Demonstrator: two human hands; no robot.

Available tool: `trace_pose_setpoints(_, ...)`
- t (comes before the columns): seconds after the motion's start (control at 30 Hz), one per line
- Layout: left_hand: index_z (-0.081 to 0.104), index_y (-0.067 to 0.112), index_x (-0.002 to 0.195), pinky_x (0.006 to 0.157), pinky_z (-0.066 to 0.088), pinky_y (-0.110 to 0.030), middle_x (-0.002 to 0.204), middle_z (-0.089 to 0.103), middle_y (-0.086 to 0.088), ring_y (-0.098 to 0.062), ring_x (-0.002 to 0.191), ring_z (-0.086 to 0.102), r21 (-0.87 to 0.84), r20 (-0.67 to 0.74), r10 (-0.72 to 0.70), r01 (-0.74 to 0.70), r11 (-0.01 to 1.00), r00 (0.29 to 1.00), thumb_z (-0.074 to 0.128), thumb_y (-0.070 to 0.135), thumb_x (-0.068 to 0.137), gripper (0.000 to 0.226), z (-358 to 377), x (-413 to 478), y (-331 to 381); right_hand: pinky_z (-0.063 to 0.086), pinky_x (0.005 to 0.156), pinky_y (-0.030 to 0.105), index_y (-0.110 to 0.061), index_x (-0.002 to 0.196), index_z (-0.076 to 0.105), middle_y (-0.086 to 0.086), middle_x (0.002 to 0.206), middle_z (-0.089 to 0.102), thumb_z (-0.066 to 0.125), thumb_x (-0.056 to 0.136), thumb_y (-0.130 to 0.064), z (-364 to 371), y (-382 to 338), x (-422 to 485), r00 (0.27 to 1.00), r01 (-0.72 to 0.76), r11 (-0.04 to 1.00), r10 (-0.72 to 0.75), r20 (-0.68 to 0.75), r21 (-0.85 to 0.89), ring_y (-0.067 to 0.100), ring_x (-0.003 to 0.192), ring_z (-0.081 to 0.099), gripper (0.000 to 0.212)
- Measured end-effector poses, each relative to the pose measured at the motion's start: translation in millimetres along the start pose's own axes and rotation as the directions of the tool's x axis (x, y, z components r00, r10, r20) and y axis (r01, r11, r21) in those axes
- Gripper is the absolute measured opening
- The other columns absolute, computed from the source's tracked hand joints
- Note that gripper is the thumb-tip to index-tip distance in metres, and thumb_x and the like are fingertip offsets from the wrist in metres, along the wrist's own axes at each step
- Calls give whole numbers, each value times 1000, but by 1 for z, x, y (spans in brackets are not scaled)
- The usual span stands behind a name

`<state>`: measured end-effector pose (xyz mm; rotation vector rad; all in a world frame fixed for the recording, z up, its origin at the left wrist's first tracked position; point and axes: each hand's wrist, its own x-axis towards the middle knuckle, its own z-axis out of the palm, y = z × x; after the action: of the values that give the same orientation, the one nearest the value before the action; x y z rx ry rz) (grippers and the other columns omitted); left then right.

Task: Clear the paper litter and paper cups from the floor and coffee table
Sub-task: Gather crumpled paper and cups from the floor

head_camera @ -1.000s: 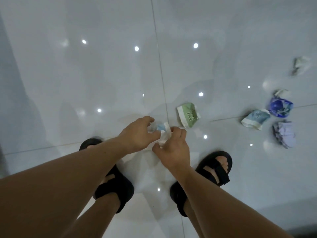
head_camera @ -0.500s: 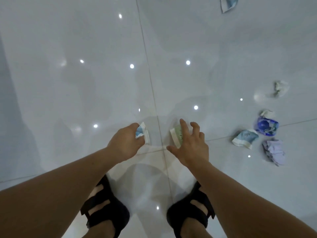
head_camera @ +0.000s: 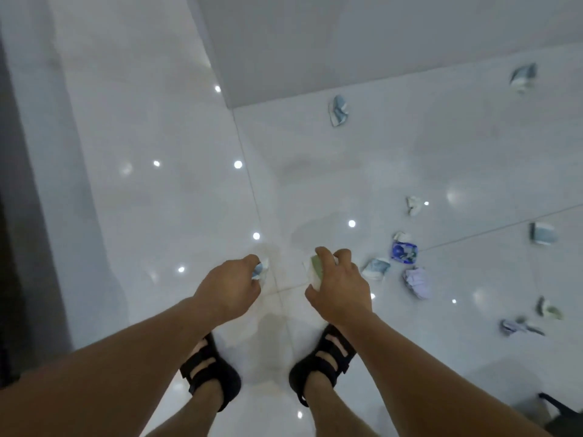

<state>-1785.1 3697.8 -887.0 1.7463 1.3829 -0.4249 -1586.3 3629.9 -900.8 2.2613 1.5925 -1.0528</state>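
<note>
Clenching the left hand [head_camera: 230, 288] round a crumpled blue-and-white paper wad [head_camera: 261, 271], low over the glossy white floor [head_camera: 157, 216], ahead of the left black sandal [head_camera: 209, 373]. Hiding most of that wad inside the curled fingers, leaving only a creased corner poking out past the knuckles.

Grasping with the right hand [head_camera: 340, 291] a squashed pale green paper cup [head_camera: 316, 269] with a white rim. Pinching it between thumb and curled fingers, ahead of the right black sandal [head_camera: 325, 357]. Covering the cup's far side with the fingers, so hiding any print there. Lifted clear of the tiles or touching them: cannot tell from this angle.

Lying scattered on the tiles to the right:
- a flattened pale blue cup [head_camera: 375, 269], showing just right of the right hand
- a dark blue printed wad [head_camera: 404, 252], just beyond that cup
- a lilac crumpled sheet [head_camera: 417, 281], near both
- a small white-green scrap [head_camera: 414, 205], farther out

Sitting well apart, near the foot of the grey wall [head_camera: 347, 42]: a blue-and-white crushed piece [head_camera: 338, 110].

Smearing toward the right edge, too blurred for telling cup from paper:
- a pale blue piece [head_camera: 523, 75]
- a blue-white piece [head_camera: 542, 234]
- a greenish scrap [head_camera: 550, 311]
- some grey-lilac shreds [head_camera: 517, 326]

Getting cut off at the lower right corner: a dark object [head_camera: 564, 411], not identifiable.
</note>
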Motion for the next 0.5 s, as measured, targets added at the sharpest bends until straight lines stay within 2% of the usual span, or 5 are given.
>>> trace_pose_setpoints(0.13, 53, 15, 116, 79, 41, -24, 126, 61, 2, -22, 111, 59, 31, -87, 76, -73, 997, 993, 45, 26, 95, 25, -99, -58, 90, 38, 69, 28, -31, 144, 30, 4, 129, 36, 61, 82, -38, -130, -16, -62, 997, 27, 1000, -26, -79, 12, 24, 105, 50, 70)
trace_pose_setpoints(0.3, 55, 16, 115, 88, 48, -30, 122, 63, 1, -21, 109, 60, 14, -172, 131, -131, 991, 976, 44, 30, 96, 26, -196, -125, 196, 38, 71, 30, -31, 145, 28, 3, 130, 35, 60, 83, -37, -262, -24, -138, 984, 15, 999, -8, -177, 37, 24, 110, 48, 69)
trace_pose_setpoints(0.5, 53, 14, 116, 72, 39, -25, 118, 63, -7, -27, 101, 60, 107, -224, 263, -244, 964, 939, 51, 24, 92, 27, -254, -197, 289, 45, 81, 34, -30, 145, 29, 5, 130, 37, 62, 83, -38, -356, -26, -228, 962, -8, 998, 23, -273, 56, 26, 111, 48, 70)
